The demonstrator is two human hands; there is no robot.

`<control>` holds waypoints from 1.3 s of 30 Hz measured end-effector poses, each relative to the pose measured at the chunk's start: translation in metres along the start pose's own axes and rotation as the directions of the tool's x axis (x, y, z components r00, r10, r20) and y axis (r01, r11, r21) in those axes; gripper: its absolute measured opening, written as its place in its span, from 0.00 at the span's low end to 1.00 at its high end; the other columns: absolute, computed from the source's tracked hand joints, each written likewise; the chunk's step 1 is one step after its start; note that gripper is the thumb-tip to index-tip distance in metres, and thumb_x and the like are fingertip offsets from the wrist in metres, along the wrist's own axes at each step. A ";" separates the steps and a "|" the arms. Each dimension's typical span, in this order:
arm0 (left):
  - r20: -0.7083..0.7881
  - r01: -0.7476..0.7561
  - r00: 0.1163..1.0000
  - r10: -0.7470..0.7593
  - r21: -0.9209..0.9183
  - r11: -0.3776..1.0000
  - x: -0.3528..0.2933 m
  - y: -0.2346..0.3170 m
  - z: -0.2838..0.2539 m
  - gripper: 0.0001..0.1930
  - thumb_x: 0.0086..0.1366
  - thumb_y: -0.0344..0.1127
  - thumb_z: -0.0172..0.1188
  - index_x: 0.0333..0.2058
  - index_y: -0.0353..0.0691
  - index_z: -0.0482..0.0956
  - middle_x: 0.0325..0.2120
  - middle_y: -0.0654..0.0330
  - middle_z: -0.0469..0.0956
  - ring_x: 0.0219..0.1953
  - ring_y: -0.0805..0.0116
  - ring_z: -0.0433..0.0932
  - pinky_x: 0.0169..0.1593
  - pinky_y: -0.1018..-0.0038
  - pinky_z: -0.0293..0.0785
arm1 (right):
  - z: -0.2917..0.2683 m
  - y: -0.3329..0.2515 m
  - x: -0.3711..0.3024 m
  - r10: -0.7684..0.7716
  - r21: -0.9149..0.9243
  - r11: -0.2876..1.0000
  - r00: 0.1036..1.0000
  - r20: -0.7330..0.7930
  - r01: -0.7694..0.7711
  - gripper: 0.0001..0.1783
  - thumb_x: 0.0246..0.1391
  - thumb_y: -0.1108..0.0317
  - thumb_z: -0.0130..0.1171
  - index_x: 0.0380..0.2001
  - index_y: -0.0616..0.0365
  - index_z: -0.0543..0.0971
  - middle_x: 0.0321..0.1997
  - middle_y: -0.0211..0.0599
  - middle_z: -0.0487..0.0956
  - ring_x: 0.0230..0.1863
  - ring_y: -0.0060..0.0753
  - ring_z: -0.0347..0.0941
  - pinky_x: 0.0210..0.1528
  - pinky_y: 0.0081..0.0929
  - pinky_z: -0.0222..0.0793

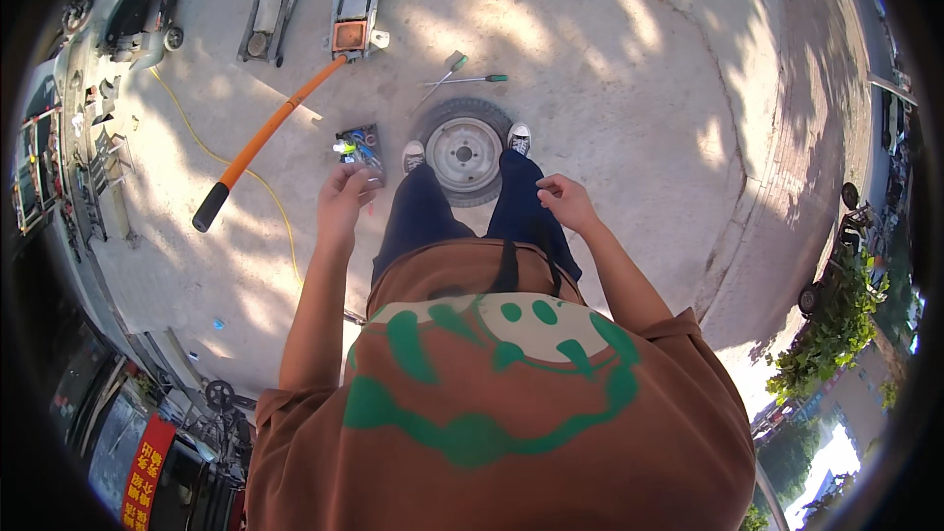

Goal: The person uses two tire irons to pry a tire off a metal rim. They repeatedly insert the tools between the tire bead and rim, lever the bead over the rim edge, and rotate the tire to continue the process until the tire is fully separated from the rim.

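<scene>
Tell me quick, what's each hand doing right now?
Left hand: fingers curled near the dark tray; can't tell if it holds anything.
Right hand: loosely open, nothing visible in it.

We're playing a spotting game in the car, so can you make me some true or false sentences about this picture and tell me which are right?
1. The wheel lies flat between the person's two shoes. True.
2. The long handle is blue. False: it is mostly orange.
3. Two green-handled tools lie on the ground beyond the wheel. True.
4. The right hand is nearer to the dark tray than the left hand is. False: the left hand is nearer.
5. The shirt is plain white. False: it is brown with a green and cream design.
</scene>
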State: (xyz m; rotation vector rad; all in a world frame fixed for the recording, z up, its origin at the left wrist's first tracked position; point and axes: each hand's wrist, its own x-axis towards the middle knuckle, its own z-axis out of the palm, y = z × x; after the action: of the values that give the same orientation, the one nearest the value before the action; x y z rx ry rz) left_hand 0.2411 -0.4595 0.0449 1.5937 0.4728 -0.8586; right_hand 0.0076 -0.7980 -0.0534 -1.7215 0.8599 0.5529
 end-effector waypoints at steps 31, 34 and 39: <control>-0.144 0.065 0.987 -0.073 -0.063 0.996 0.012 -0.043 -0.023 0.09 0.71 0.36 0.58 0.46 0.40 0.78 0.42 0.59 0.83 0.42 0.72 0.79 0.50 0.74 0.77 | 0.010 -0.020 0.035 -0.002 0.006 1.000 0.994 0.114 0.001 0.15 0.61 0.67 0.63 0.48 0.63 0.81 0.35 0.36 0.85 0.35 0.26 0.82 0.41 0.26 0.78; -0.206 0.044 0.976 -0.074 -0.144 0.989 0.014 -0.045 -0.013 0.09 0.72 0.36 0.57 0.45 0.40 0.78 0.42 0.59 0.83 0.42 0.72 0.79 0.50 0.74 0.77 | 0.001 -0.014 0.051 -0.039 0.007 0.999 0.989 0.140 0.038 0.15 0.61 0.68 0.63 0.48 0.63 0.81 0.36 0.37 0.85 0.35 0.27 0.82 0.42 0.26 0.78; -0.183 0.113 0.971 -0.153 -0.212 0.971 0.002 -0.069 0.043 0.08 0.72 0.36 0.57 0.45 0.40 0.78 0.42 0.59 0.83 0.42 0.72 0.79 0.50 0.74 0.77 | -0.043 -0.008 0.090 -0.065 -0.037 0.997 0.982 0.179 0.072 0.15 0.60 0.68 0.63 0.47 0.63 0.81 0.37 0.38 0.85 0.35 0.27 0.82 0.41 0.26 0.78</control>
State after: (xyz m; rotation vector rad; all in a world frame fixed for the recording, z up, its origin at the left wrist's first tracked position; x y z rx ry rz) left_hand 0.1814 -0.4863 -0.0033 1.4793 0.7925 -0.7296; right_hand 0.0684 -0.8622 -0.1002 -1.7051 0.6639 0.6719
